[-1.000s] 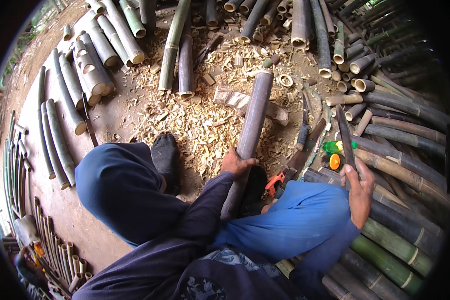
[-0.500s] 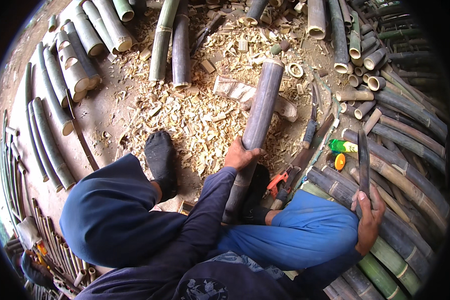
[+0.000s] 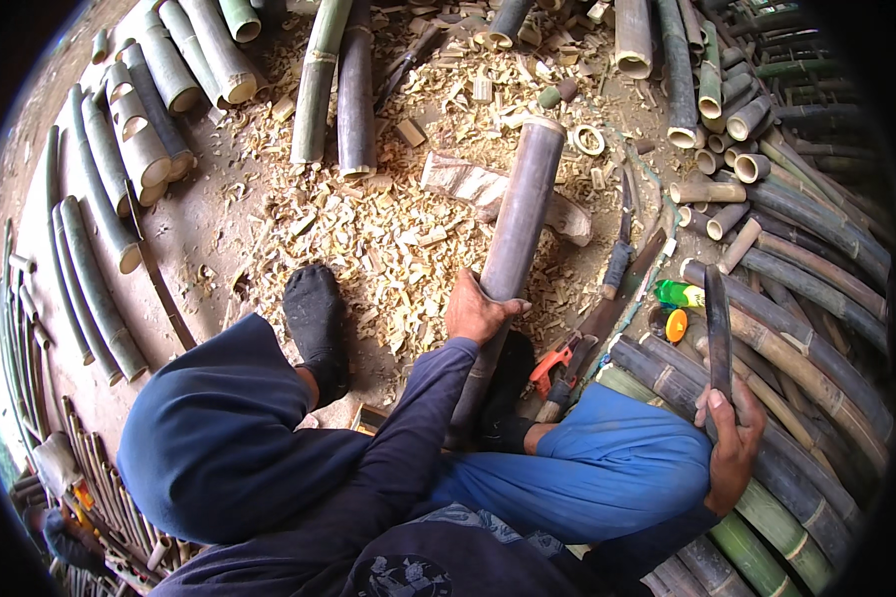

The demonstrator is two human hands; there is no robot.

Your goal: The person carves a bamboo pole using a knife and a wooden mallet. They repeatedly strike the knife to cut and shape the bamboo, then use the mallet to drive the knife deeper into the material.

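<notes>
My left hand [image 3: 480, 308] is closed round a thick dark bamboo tube [image 3: 524, 214] in front of me. The tube slants away from between my legs, and its far end rests over a rough wood block [image 3: 465, 180]. Out to the right, beside my bent knee, my right hand [image 3: 733, 438] grips a knife [image 3: 717, 333] by its lower end. Its dark blade points up and away, apart from the tube. The handle is mostly hidden in the fingers.
Pale wood shavings [image 3: 368, 244] cover the ground ahead. Bamboo poles [image 3: 110, 284] lie at the left, and more are stacked at the right [image 3: 806, 338]. An orange-handled saw [image 3: 556, 363], a large blade [image 3: 622, 289] and a green bottle [image 3: 679, 293] lie right of the tube.
The knife in my right hand has tilted slightly, its tip shifting a little left and down. My left hand and the bamboo tube stay almost in place.
</notes>
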